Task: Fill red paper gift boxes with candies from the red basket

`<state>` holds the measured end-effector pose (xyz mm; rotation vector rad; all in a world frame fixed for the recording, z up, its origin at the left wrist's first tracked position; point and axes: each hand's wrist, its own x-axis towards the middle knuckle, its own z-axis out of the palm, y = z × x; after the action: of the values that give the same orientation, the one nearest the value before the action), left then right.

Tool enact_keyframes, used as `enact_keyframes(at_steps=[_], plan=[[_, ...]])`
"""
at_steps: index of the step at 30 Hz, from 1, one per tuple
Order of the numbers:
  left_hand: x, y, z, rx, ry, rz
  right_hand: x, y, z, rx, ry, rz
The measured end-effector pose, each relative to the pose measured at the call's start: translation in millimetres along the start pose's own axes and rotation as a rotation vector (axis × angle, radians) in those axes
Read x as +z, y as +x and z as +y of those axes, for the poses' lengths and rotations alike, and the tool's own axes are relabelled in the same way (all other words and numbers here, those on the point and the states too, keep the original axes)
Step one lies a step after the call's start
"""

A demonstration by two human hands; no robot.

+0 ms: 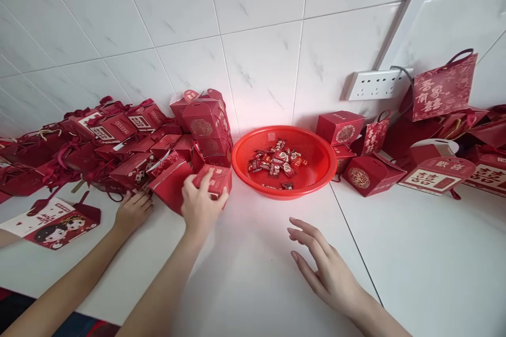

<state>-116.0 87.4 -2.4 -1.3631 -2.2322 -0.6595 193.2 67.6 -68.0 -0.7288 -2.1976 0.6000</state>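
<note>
My left hand (201,202) has its fingers round a small red gift box (220,180), left of the basket and beside the stacked boxes. Whether that box rests on the table or is slightly lifted I cannot tell. Above the white table, in front of the basket, my right hand (326,266) is held with fingers apart and nothing in them. A red plastic basket (237,160) stands against the wall, holding several wrapped candies (282,158). Just left of my left hand, a larger red box (168,189) leans at an angle.
Another person's hand (134,210) reaches in from the left, near a pile of red gift boxes (114,129). A printed card box (59,224) lies at far left. More red boxes (373,174) line the right side. A white power strip (375,85) is on the tiled wall.
</note>
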Motion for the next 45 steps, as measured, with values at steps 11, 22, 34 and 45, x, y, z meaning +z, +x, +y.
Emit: enact_keyframes(at_steps=[11, 22, 34, 45], plan=[[78.5, 31.5, -16.4, 0.298, 0.033, -0.022, 2.5, 2.5, 3.4, 0.071, 0.013, -0.05], [98.6, 54.9, -36.8, 0.292, -0.007, -0.012, 4.0, 4.6, 3.7, 0.068, 0.014, -0.09], [69.9, -7.7, -5.5, 0.501, -0.222, 0.082, -6.3, 13.1, 11.2, -0.033, -0.117, 0.0], [47.4, -59.6, 43.1, 1.083, -0.537, -0.872, -139.6, 85.2, 125.9, 0.667, -0.649, 0.471]])
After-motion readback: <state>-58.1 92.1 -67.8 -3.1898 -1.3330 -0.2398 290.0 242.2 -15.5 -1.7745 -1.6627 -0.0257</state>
